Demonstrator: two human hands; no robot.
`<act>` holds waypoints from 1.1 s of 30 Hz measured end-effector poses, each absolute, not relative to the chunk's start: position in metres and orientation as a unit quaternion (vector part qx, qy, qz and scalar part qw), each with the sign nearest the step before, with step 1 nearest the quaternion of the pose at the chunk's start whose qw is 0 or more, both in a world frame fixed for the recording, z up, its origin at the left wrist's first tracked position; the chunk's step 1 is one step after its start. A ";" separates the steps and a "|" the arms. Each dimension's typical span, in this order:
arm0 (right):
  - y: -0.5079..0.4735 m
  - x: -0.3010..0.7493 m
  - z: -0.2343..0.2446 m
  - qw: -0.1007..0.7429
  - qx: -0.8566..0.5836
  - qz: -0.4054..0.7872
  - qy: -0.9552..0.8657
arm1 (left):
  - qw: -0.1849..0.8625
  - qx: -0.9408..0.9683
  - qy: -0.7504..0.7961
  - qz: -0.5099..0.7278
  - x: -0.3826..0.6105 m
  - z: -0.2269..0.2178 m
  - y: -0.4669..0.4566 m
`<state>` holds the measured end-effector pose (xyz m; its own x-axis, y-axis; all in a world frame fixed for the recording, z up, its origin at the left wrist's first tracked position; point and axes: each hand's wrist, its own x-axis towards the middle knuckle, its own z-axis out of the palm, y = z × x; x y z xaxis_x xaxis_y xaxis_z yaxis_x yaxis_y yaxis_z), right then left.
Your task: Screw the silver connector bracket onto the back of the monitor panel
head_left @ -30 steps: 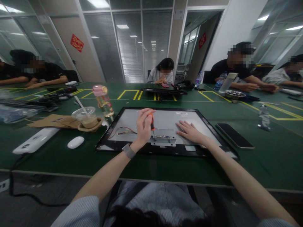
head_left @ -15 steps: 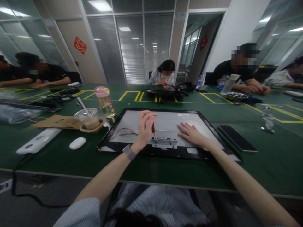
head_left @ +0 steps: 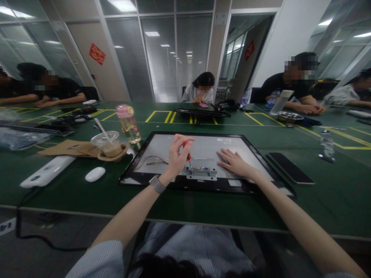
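My left hand (head_left: 179,154) is closed around the handle of an orange and black screwdriver (head_left: 189,157). The shaft points down at the metal bracket (head_left: 202,173), which has ports along it; whether the tip sits in a screw is too small to tell. Beneath is a flat display panel (head_left: 199,144) with a grey back and black frame, lying on the green table. My right hand (head_left: 235,162) rests flat on the panel's right half, fingers spread, holding nothing. Thin wires (head_left: 153,160) lie on the panel left of my left hand.
Left of the panel are a white mouse (head_left: 95,174), a plastic cup with a straw (head_left: 107,143), a pink-lided bottle (head_left: 129,123) and a white power strip (head_left: 48,172). To the right lie a black phone (head_left: 290,168) and a clear bottle (head_left: 327,146). Several people sit across the table.
My left hand's fingers have shifted slightly around the screwdriver, and more of its orange handle shows. My right hand stays flat in the same place.
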<state>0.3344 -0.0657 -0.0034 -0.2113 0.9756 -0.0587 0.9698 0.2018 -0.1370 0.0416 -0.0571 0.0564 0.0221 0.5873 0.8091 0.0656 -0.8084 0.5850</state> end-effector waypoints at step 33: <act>-0.066 0.331 -0.002 0.022 -0.629 0.071 -0.774 | 0.215 0.697 0.204 0.653 0.042 0.049 -0.057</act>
<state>0.3315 -0.0664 -0.0021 -0.2068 0.9768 -0.0548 0.9705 0.1978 -0.1379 0.0415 -0.0573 0.0492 0.0635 0.5649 0.8227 0.0043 -0.8245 0.5658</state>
